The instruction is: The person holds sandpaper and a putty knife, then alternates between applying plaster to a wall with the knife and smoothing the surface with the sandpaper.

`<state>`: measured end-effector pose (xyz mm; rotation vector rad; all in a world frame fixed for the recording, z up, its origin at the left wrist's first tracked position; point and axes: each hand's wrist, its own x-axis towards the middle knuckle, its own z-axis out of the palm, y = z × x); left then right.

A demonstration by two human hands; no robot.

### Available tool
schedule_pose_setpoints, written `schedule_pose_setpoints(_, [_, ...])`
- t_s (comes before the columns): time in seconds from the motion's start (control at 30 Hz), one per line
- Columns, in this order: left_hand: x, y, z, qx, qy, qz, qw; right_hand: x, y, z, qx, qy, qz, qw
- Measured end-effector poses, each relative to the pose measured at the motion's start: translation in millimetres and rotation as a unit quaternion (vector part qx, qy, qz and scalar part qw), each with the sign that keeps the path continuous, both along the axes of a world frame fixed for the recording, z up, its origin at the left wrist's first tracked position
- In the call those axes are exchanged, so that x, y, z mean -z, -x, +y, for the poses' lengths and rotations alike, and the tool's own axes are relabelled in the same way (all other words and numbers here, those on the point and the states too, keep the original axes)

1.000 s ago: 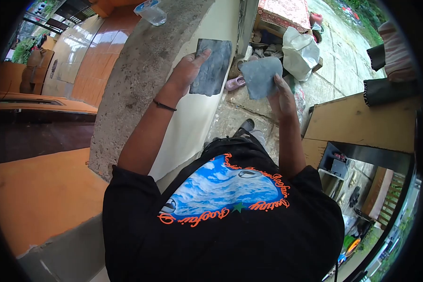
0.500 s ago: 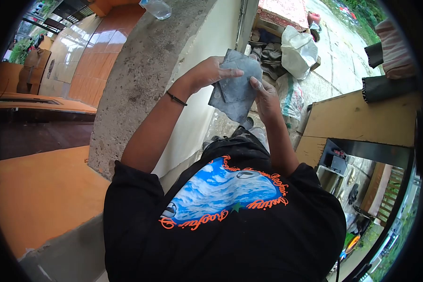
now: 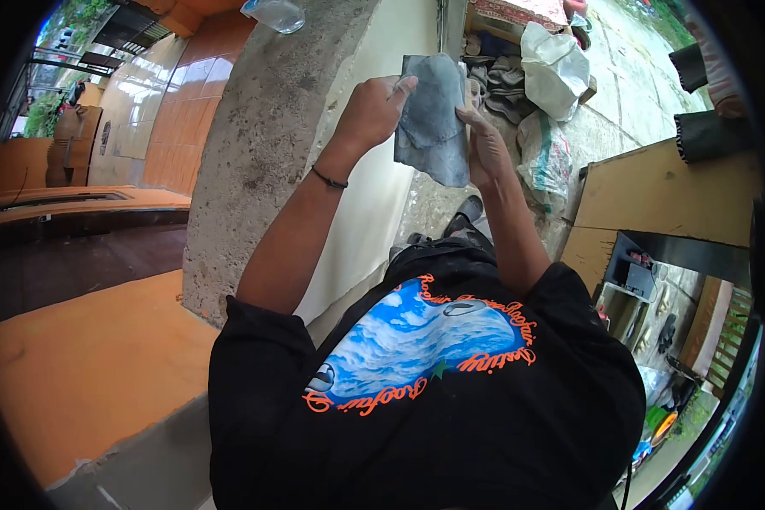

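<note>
In the head view both hands hold up a dusty grey sheet of sandpaper [image 3: 435, 115], creased and with ragged edges, in front of my body. My left hand [image 3: 376, 110] pinches its left edge near the top, thumb up and fingers curled. On the opposite side my right hand [image 3: 488, 146] grips the right edge, its thumb at the border and its fingers partly hidden behind the sheet. One part of the sheet overlaps another along a crease low on its face. Pale dust covers the fingers of my right hand.
A rough concrete ledge [image 3: 242, 170] runs along my left, with a clear plastic container [image 3: 276, 14] at its far end. A pale wall face [image 3: 367, 183] drops beside it. Ahead right lie a white sack [image 3: 555, 72] and a printed sack [image 3: 544, 161]. A yellowish board [image 3: 654, 191] stands right.
The sandpaper has moved up, farther from my body, and hangs straighter. My left thumb has slid from its face to the left edge, and my right thumb now lies at the right edge.
</note>
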<state>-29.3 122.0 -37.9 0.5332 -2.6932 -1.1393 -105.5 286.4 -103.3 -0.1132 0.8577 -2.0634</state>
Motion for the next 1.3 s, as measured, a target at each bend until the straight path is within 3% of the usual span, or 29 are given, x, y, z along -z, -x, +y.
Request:
schedule_pose_setpoints(0.07, [0.9,3.6,-3.2,-0.003,-0.048,-0.001,0.999,-4.4,-8.9,-14.9,-0.061,0.066,-0.116,0.989])
schedule_pose_setpoints(0.13, [-0.4,3.6,-13.5,-0.008,-0.036,0.087,0.996,-11.3,-12.4,-16.7,-0.079,0.087,-0.132,0.984])
schedule_pose_setpoints(0.17, [0.9,4.2,-16.4,0.037,-0.016,0.142,0.989,-12.3,-10.0,-17.8,-0.084,0.087,-0.101,0.987])
schedule_pose_setpoints(0.2, [2.7,3.3,-17.2,0.038,-0.014,0.135,0.990,-12.3,-7.2,-15.9,-0.089,0.085,-0.071,0.990])
schedule_pose_setpoints(0.27, [-13.4,-2.3,-6.5,0.000,0.094,0.143,0.985,-1.5,6.7,-13.8,-0.104,0.099,-0.096,0.985])
schedule_pose_setpoints(0.4, [-44.4,-10.5,-8.5,-0.049,0.137,0.151,0.978,39.7,27.3,-19.1,0.025,0.063,-0.103,0.992])
schedule_pose_setpoints(0.47, [-50.2,-3.2,-14.3,-0.119,0.222,0.170,0.953,73.4,22.5,-24.5,0.107,-0.106,-0.122,0.981])
schedule_pose_setpoints(0.53, [-41.8,17.5,-30.5,-0.064,0.272,0.194,0.940,112.0,-13.5,-42.8,0.106,-0.284,-0.219,0.927])
schedule_pose_setpoints(0.63, [-26.2,47.8,-46.2,0.009,0.355,0.211,0.911,138.8,-118.9,-64.1,-0.034,-0.314,-0.267,0.911])
schedule_pose_setpoints(0.67, [-20.4,55.5,-50.3,0.018,0.390,0.199,0.899,108.6,-137.8,-63.2,-0.077,-0.332,-0.272,0.900])
schedule_pose_setpoints(0.77, [-17.5,58.8,-50.8,0.065,0.332,0.124,0.933,118.6,-155.3,-83.5,-0.065,-0.310,-0.288,0.904])
schedule_pose_setpoints(0.83, [-16.8,60.9,-49.1,0.067,0.290,0.055,0.953,160.9,-146.0,-110.1,-0.047,-0.355,-0.224,0.907])
schedule_pose_setpoints(0.87, [-15.9,61.2,-48.2,0.069,0.287,0.049,0.954,153.7,-117.3,-119.2,-0.017,-0.387,-0.203,0.900])
schedule_pose_setpoints(0.9, [-14.9,61.6,-47.8,0.056,0.282,0.035,0.957,136.9,-80.3,-124.8,0.000,-0.343,-0.203,0.917])
schedule_pose_setpoints(1.0, [-15.2,60.1,-50.0,0.049,0.272,-0.003,0.961,91.1,5.4,-155.0,0.099,-0.211,-0.017,0.972])
schedule_pose_setpoints(1.07, [-15.5,60.5,-50.8,0.055,0.265,0.011,0.963,107.4,29.8,-175.1,0.141,-0.211,0.040,0.966])
schedule_pose_setpoints(1.17, [-15.4,61.2,-46.3,0.049,0.266,0.007,0.963,158.8,12.4,-175.6,0.220,-0.330,0.045,0.917])
schedule_pose_setpoints(1.2, [-17.6,61.6,-44.8,0.045,0.278,-0.003,0.959,173.8,-13.7,-164.1,0.168,-0.362,-0.037,0.916])
schedule_pose_setpoints(1.27, [-19.2,58.7,-44.4,0.052,0.283,-0.003,0.958,147.0,-71.3,-123.8,0.059,-0.436,-0.053,0.896])
schedule_pose_setpoints(1.3, [-18.5,61.4,-45.7,0.055,0.285,-0.004,0.957,125.2,-104.8,-110.0,0.083,-0.411,-0.037,0.907])
